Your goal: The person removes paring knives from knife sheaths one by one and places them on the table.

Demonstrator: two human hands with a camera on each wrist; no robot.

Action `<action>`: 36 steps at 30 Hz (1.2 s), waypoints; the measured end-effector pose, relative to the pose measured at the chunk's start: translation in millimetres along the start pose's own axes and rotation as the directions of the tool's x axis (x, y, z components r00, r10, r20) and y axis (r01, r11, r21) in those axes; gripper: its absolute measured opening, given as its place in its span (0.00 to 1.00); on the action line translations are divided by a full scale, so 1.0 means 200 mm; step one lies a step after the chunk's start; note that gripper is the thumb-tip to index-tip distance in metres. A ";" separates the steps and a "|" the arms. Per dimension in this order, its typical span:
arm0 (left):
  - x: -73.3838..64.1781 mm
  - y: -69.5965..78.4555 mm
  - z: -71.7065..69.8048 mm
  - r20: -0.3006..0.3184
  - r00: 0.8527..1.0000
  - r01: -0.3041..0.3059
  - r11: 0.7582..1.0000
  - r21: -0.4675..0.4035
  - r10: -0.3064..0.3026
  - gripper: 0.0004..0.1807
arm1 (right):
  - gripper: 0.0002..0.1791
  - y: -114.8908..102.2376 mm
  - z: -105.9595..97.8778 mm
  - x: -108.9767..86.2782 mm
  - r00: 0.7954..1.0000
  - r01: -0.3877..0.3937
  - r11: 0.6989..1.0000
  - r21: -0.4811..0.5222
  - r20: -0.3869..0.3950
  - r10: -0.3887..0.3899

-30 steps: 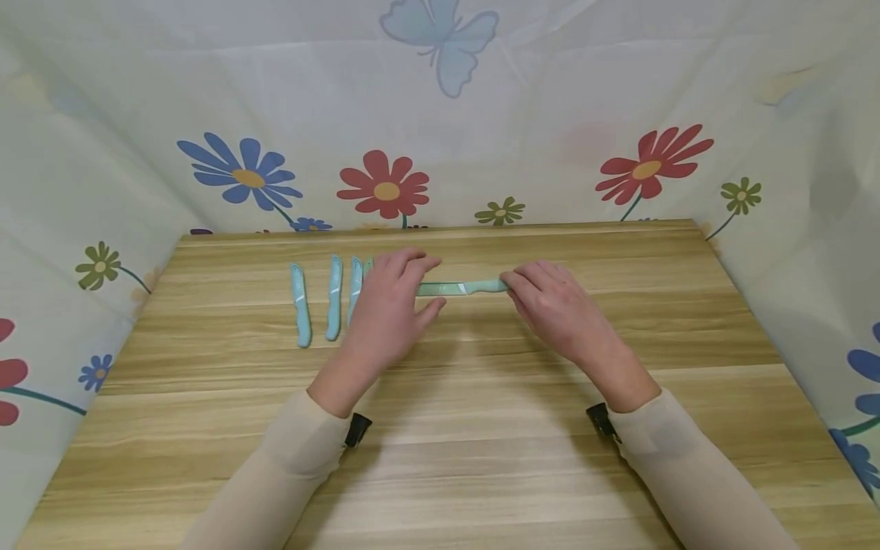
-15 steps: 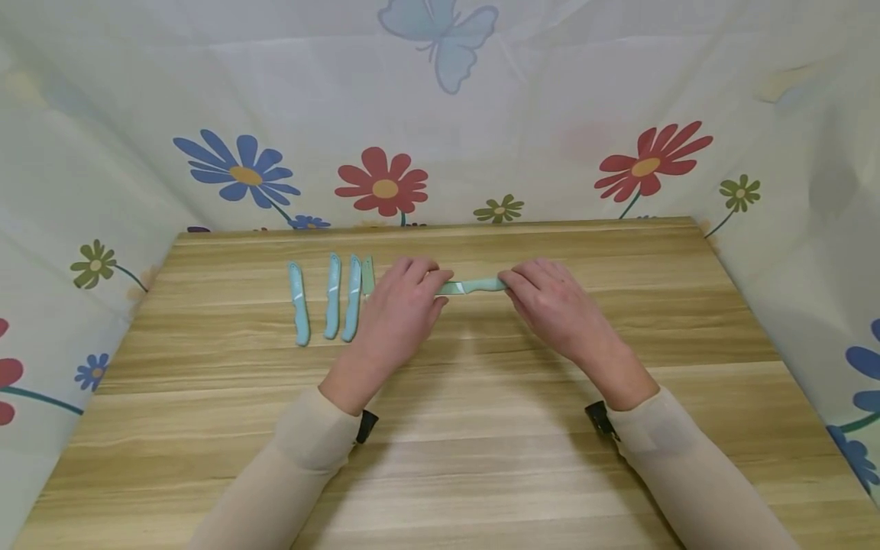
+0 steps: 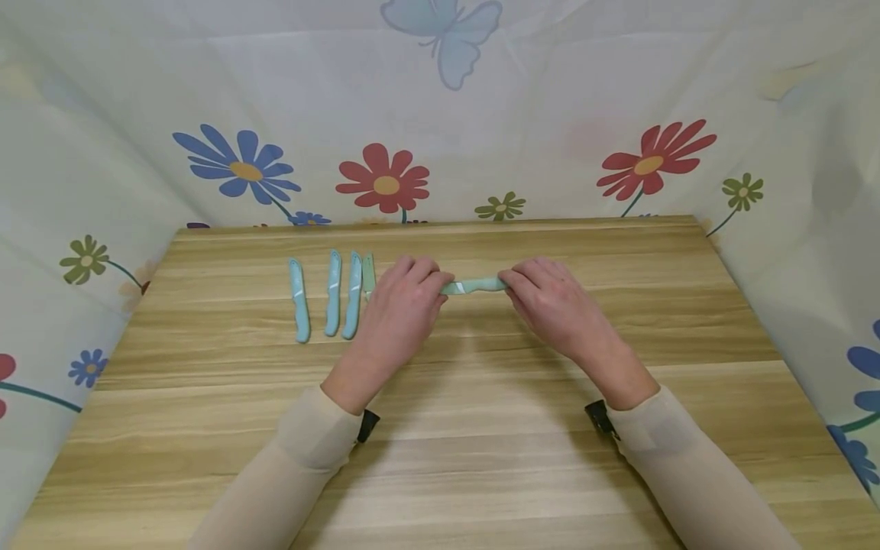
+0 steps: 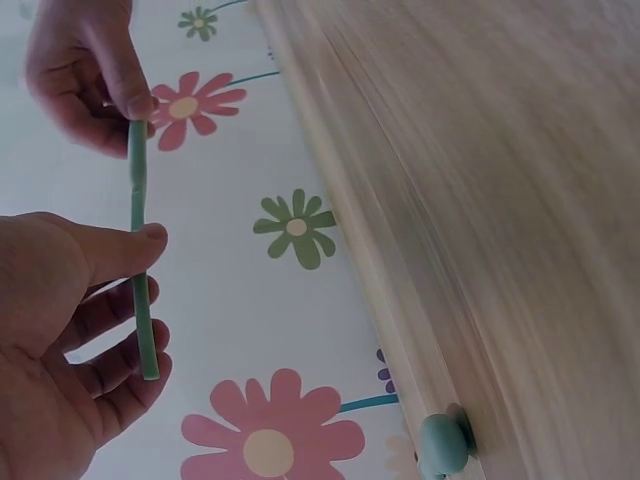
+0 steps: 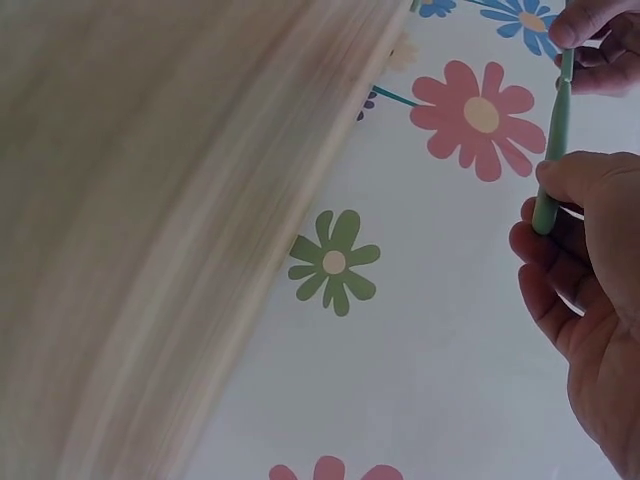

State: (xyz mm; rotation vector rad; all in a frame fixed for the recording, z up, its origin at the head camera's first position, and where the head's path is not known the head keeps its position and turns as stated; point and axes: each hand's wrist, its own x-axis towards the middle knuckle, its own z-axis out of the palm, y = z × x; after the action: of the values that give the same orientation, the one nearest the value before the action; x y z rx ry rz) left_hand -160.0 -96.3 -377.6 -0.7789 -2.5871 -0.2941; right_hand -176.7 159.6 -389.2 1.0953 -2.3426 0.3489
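Note:
A light green sheathed knife (image 3: pixel 484 284) is held crosswise, off the table, between the two hands. My right hand (image 3: pixel 557 305) pinches the end of its handle between thumb and fingers. On the sheath (image 4: pixel 146 345), my left hand (image 3: pixel 406 309) has its thumb on one side and its fingers on the other, pinching it. The left hand covers much of the sheath in the head view. Left of that hand lie several knives: three blue ones (image 3: pixel 299 300) and a green one (image 3: pixel 369 273), its lower part hidden by the hand.
The wood-grained table (image 3: pixel 481 458) carries everything. Behind it and at both sides hangs a pale cloth (image 3: pixel 550 92) printed with flowers and a butterfly. In the left wrist view, a rounded green knife end (image 4: pixel 444 444) shows near the bottom.
My left hand has moved right along the sheath, and its spread thumb and fingers have closed onto it. More of the lying green knife now shows. The right hand keeps its hold on the handle.

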 end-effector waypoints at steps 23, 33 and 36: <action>-0.02 0.07 0.02 0.005 1.000 -0.029 1.000 -0.003 0.029 0.14 | 0.21 -0.08 0.04 0.01 0.998 0.060 0.998 -0.031 0.025 -0.059; -0.02 0.08 0.03 0.022 0.999 -0.025 1.000 -0.002 0.025 0.15 | 0.17 -0.08 0.04 0.01 0.998 0.062 0.997 -0.035 0.025 -0.061; -0.02 0.08 0.03 0.034 0.999 -0.022 1.000 0.002 0.022 0.15 | 0.16 -0.08 0.05 0.01 0.998 0.063 0.997 -0.033 0.023 -0.062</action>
State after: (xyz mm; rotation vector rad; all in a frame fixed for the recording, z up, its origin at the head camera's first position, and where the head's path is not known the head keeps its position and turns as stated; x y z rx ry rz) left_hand -149.0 -83.5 -383.3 -0.8173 -2.6081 -0.2733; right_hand -168.2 143.9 -395.5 1.1594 -2.3192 0.2743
